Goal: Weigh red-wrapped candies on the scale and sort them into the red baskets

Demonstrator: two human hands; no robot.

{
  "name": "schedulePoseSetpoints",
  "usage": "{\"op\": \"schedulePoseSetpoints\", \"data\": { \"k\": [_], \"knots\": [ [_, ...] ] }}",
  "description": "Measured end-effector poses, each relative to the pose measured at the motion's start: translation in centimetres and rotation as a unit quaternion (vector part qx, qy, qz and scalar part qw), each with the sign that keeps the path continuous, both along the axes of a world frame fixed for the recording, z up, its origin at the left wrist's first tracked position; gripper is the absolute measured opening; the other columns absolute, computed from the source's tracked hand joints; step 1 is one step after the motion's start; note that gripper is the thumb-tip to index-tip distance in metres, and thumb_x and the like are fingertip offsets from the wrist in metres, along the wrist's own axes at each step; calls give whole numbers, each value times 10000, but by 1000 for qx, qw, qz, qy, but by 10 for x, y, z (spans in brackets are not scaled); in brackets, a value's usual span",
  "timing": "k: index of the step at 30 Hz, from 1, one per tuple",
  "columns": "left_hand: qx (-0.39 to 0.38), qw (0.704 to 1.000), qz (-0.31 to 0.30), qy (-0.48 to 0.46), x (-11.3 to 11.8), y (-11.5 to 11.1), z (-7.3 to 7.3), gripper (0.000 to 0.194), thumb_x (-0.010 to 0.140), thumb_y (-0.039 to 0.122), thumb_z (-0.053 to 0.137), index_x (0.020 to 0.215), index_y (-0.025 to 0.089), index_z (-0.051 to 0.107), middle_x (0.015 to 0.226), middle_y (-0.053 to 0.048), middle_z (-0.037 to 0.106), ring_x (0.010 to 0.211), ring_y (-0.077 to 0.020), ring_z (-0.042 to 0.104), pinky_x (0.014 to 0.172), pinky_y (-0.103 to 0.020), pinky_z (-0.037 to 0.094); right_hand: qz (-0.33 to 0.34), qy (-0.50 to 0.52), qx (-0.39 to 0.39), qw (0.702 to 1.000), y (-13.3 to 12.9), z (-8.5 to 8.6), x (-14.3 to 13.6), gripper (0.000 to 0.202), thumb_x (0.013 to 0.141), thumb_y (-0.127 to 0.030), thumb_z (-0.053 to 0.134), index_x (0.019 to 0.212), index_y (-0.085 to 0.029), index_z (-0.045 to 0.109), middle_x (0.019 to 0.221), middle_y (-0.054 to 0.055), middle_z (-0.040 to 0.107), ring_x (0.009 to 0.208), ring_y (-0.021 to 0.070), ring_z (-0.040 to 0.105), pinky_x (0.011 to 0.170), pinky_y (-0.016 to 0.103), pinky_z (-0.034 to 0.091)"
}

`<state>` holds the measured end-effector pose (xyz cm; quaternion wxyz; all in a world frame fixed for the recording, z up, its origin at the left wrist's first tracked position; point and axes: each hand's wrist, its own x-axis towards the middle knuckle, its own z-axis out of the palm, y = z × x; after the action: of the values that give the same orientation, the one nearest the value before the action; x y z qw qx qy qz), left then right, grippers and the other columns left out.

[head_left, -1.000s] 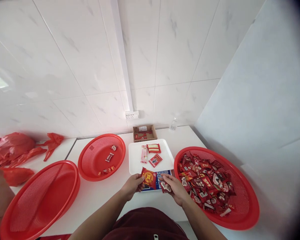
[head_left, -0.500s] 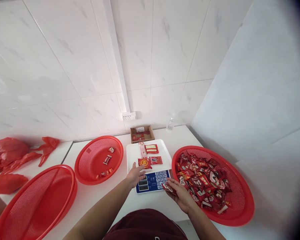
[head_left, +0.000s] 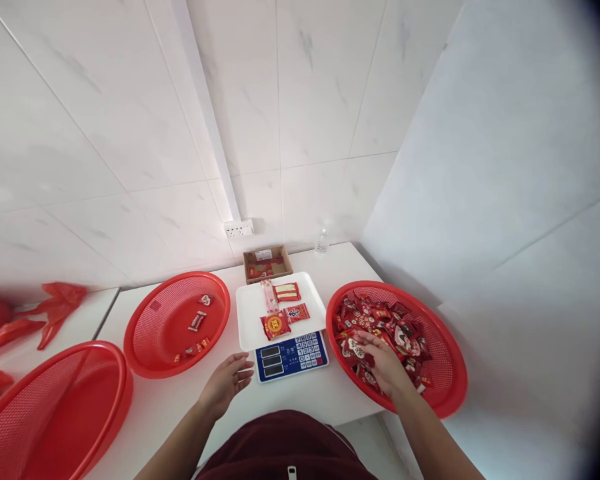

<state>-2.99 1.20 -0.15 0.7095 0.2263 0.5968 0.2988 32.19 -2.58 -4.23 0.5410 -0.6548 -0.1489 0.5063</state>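
My left hand is beside the left front corner of a digital scale, its fingers apart and nothing in it. On the scale's white tray lie several wrapped snacks: a red packet with a round yellow print, a red packet with black lettering, a pink strip packet and a red and cream packet. Over the left part of a red basket full of red snack packets, my right hand has its fingers closed on a dark red snack packet with white lettering.
A red basket to the left holds a few small candies. Another red basket stands nearer at far left, with red plastic bags behind it. A small cardboard box and a clear bottle are by the wall.
My left hand has drawn back from the packet on the tray toward the lower left. My right hand has moved from the scale's keypad to over the full basket. The view has shifted right.
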Motion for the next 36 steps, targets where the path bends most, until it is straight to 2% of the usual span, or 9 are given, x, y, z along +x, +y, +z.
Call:
{"op": "schedulePoseSetpoints", "data": {
  "k": [3, 5, 10, 15, 21, 28, 30, 33, 36],
  "knots": [
    [33, 998, -14, 53, -13, -2, -5, 283, 714, 328, 663, 937, 184, 565, 875, -50, 652, 740, -139, 625, 767, -299, 479, 2, -75, 4, 997, -2, -8, 17, 345, 545, -239, 602, 885, -225, 661, 1024, 53, 686, 1050, 242, 593, 862, 357, 485],
    [88, 988, -63, 114, -10, 6, -7, 306, 730, 370, 629, 960, 176, 568, 895, -62, 646, 763, -155, 615, 751, -306, 478, 20, -115, -1, 993, -3, -13, 20, 337, 548, -242, 587, 876, -219, 658, 1007, 62, 686, 1024, 242, 602, 873, 368, 476],
    [261, 882, -228, 318, 30, 56, -7, 282, 825, 357, 467, 1015, 178, 575, 975, -87, 644, 898, -198, 593, 785, -315, 452, 70, -203, -16, 977, -3, -14, 8, 304, 549, -208, 539, 830, -201, 655, 953, 71, 696, 941, 247, 626, 879, 396, 460],
    [313, 823, -295, 370, 68, 94, -11, 407, 666, 293, 673, 1061, 234, 595, 1197, -97, 578, 1179, -281, 449, 970, -369, 328, 67, -238, -16, 969, -14, -10, -1, 292, 563, -206, 522, 823, -221, 654, 938, 52, 700, 945, 238, 624, 903, 378, 447],
    [311, 784, -352, 405, 84, 105, -24, 587, 547, 274, 753, 1100, 217, 568, 1225, -132, 543, 1215, -340, 407, 1021, -424, 253, 31, -268, -62, 961, -47, -13, 8, 325, 591, -261, 521, 883, -233, 662, 990, 39, 691, 965, 247, 606, 914, 393, 423],
    [283, 817, -323, 385, 75, 101, -31, 502, 660, 299, 685, 1108, 176, 497, 1156, -125, 561, 1063, -273, 543, 869, -355, 419, -38, -278, -86, 956, -68, -17, 22, 313, 626, -290, 538, 910, -220, 650, 966, 48, 685, 916, 238, 610, 871, 384, 447],
    [254, 865, -289, 324, 69, 92, -31, 433, 718, 344, 648, 1081, 179, 478, 1062, -102, 609, 950, -236, 597, 782, -331, 468, -39, -276, -80, 957, -67, -22, 26, 299, 642, -291, 543, 914, -223, 645, 987, 47, 681, 939, 233, 607, 879, 375, 450],
    [172, 956, -192, 141, 58, 72, -26, 412, 719, 374, 673, 1024, 183, 474, 975, -76, 644, 861, -199, 625, 743, -312, 496, -5, -292, -89, 952, -60, -30, 32, 315, 685, -292, 522, 967, -208, 633, 1035, 67, 670, 973, 237, 603, 897, 387, 448],
    [104, 988, -111, 32, 49, 51, -15, 499, 704, 344, 712, 1112, 212, 457, 1005, -68, 655, 843, -175, 633, 757, -315, 500, 57, -393, -78, 915, -42, -32, 30, 337, 735, -269, 480, 1028, -181, 620, 1080, 99, 647, 1033, 253, 574, 939, 416, 419]
  ]
}}
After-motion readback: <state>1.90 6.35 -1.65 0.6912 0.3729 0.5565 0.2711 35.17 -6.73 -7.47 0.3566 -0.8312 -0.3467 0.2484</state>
